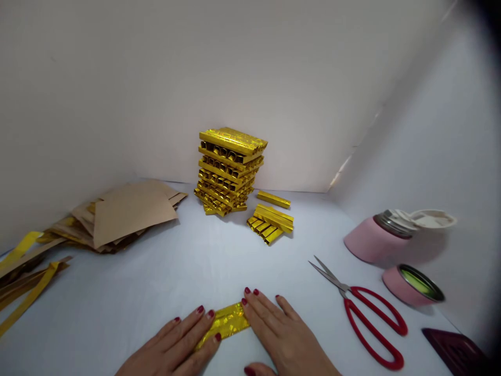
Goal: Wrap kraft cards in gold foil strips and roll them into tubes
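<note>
Flat on the white table, near its front edge, lies a creased strip of shiny gold foil paper (pixel 230 321). My left hand (pixel 176 344) rests on its left end, fingers stretched out and thumb along the lower edge. On the right end press the fingertips of my right hand (pixel 279 331), with its fingers extended and the thumb apart. Both hands have dark red nails. Farther back stands a tall crisscross stack of folded gold paper tubes (pixel 230 172). Beside it are a smaller layered group of gold tubes (pixel 272 222) and a single gold tube (pixel 274 199).
Red-handled scissors (pixel 348 292) lie to the right with blades spread. Beyond them are a pink jar (pixel 376 237) with a white lid, a pink round container (pixel 410 284) and a dark red flat object (pixel 454 347). Brown paper sheets (pixel 133 214) and yellow strips (pixel 33 297) lie left.
</note>
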`<action>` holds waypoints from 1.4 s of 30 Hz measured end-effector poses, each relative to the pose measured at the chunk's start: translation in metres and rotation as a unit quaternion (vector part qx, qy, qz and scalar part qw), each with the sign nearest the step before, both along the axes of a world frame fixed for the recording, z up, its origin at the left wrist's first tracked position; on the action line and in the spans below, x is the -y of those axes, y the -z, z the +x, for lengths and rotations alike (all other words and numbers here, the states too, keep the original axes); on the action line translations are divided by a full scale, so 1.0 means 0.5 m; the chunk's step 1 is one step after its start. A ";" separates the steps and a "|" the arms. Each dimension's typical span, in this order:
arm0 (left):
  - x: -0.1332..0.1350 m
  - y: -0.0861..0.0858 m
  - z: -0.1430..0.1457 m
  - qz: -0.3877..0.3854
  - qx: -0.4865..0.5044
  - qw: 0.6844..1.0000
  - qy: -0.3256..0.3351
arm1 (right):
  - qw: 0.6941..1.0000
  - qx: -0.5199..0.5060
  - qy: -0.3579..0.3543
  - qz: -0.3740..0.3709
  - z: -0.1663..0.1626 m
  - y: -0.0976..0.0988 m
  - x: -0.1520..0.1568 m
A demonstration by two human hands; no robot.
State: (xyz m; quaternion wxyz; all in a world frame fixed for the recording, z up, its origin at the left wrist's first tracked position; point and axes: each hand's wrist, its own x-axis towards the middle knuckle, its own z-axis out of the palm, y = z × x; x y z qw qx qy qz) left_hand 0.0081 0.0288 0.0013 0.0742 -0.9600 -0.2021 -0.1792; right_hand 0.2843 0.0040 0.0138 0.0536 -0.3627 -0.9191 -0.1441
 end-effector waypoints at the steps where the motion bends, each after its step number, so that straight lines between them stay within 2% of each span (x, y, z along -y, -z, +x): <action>1: -0.001 -0.003 0.001 -0.001 -0.005 1.000 0.001 | 1.000 0.003 0.011 -0.004 0.000 -0.006 -0.001; 4: -0.004 -0.012 0.006 0.017 -0.026 1.000 0.004 | 0.999 -0.005 0.023 0.023 -0.002 -0.012 -0.006; 7: -0.005 -0.017 0.011 0.020 -0.034 0.999 0.010 | 0.997 -0.025 -0.032 0.058 -0.007 0.002 -0.011; 9: -0.005 -0.016 0.012 0.009 -0.030 0.999 0.014 | 0.996 -0.031 -0.060 0.051 -0.009 0.015 -0.013; 12: -0.005 -0.014 0.012 -0.013 -0.021 1.000 0.005 | 0.997 -0.029 -0.062 0.022 -0.009 0.024 -0.014; 19: -0.010 -0.040 0.022 -0.100 0.048 0.994 0.000 | 0.995 -0.063 -0.081 -0.008 -0.006 0.015 -0.018; 30: 0.006 -0.045 0.029 -0.050 0.022 0.999 -0.007 | 0.990 -0.101 -0.086 0.037 -0.014 0.000 -0.014; 35: 0.007 -0.041 0.034 -0.010 0.037 0.999 -0.005 | 0.988 -0.103 -0.088 0.069 -0.028 0.014 -0.014; 39: 0.007 -0.043 0.033 -0.022 0.036 0.999 -0.002 | 0.992 -0.069 -0.104 0.029 -0.024 0.024 -0.014; 42: 0.007 -0.041 0.025 -0.048 0.013 0.999 0.003 | 0.993 -0.042 -0.110 -0.002 -0.005 0.015 -0.014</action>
